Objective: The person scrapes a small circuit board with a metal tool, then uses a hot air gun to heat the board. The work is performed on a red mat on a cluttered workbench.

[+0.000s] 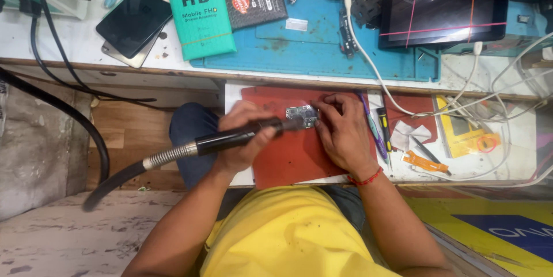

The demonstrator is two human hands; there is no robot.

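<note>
The left hand (242, 139) is closed around a black, pen-shaped hot-air handpiece (236, 137) whose ribbed metal spring collar and thick black hose (115, 179) trail off to the left, past the edge of the pull-out shelf. The handpiece's tip points at a small, silver-grey phone circuit board (302, 117) that lies near the back edge of a rust-red rubber mat (288, 156). The right hand (343, 133) rests palm-down on the mat just beside the board, its fingertips curled and pressing on the board's right end; a red thread bracelet (364, 179) circles the wrist. Near the right edge of the mat lie a purple pen-like tool (373, 133) and a black-and-yellow screwdriver (384, 129), side by side. On the upper worktop sit a blue silicone repair mat (322, 41), a green cardboard box (199, 12) near its left edge, and a dark smartphone (133, 22) farther left.
</note>
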